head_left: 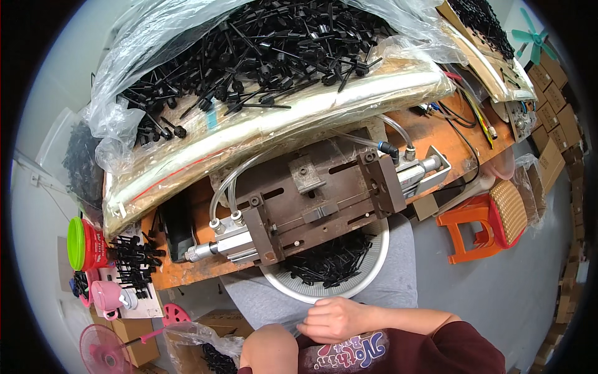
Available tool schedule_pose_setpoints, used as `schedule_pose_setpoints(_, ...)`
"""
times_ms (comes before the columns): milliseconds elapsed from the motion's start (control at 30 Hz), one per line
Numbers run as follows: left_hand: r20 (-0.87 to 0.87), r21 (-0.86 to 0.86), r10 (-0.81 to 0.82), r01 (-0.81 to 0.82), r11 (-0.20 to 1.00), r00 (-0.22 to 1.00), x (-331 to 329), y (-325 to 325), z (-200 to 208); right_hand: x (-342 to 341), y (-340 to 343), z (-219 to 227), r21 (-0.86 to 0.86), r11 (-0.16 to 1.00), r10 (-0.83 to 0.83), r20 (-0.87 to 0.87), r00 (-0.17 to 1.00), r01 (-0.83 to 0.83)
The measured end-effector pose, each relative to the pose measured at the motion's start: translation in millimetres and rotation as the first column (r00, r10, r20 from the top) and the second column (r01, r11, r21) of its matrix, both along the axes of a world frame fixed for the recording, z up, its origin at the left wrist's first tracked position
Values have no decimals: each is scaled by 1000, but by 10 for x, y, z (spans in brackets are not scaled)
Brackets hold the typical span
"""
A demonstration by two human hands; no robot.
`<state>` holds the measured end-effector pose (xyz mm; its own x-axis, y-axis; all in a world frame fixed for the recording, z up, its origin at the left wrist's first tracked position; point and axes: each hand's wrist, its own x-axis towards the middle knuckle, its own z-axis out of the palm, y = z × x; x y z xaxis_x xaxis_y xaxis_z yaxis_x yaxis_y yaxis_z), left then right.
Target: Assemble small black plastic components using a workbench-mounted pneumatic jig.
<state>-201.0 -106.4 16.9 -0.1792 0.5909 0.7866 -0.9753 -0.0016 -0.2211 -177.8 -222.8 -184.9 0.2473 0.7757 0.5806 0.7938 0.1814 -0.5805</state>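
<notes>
My right hand (pixel 336 319) lies in front of my body, its fingers curled closed with the back of the hand showing. Whatever those fingers may hold is hidden. The bent part of my left arm (pixel 271 348) shows at the lower edge, but my left hand is out of sight. Just beyond my right hand, a white basket (pixel 378 265) holds many black stemmed plastic parts (pixel 330 262). Above it on the bench is a brown metal fixture (pixel 293 218), with a left air cylinder (pixel 240 246) and a right air cylinder (pixel 411 176) at its ends.
A heap of black parts (pixel 268 56) fills a plastic-lined tray behind the fixture. Air hoses (pixel 227 181) arch over the orange-brown bench (pixel 445 140). An orange stool (pixel 467 227) stands right; a pink fan (pixel 106 352) stands lower left. Cartons (pixel 551 93) are stacked far right.
</notes>
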Motion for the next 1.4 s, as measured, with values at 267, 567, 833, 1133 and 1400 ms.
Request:
schedule_pose_setpoints(267, 76, -425, 223, -171, 889, 972, 178, -344, 16, 176, -53, 393, 134, 977, -172, 59, 983, 163)
schedule_pose_setpoints(567, 181, -341, -475, 508, 791, 861, -155, -204, 70, 1186, 128, 1463, 310, 839, -520, 210, 828, 448)
schedule_pose_setpoints(833, -195, 177, 526, -498, 849, 828, -111, -160, -815, 2124, 834, 2068, -51, 767, -482, 611, 628, 639)
schedule_pose_setpoints(1133, -458, 698, 797, -397, 596, 393, -344, 71, -1604, 2384, 1179, 2174, -423, 609, -352, 613, 707, 671)
schedule_pose_setpoints(1400, -579, 744, 679, -47, 666, 452, -357, 124, -1582, 2502, 1180, 2232, -558, 500, -337, 578, 743, 662)
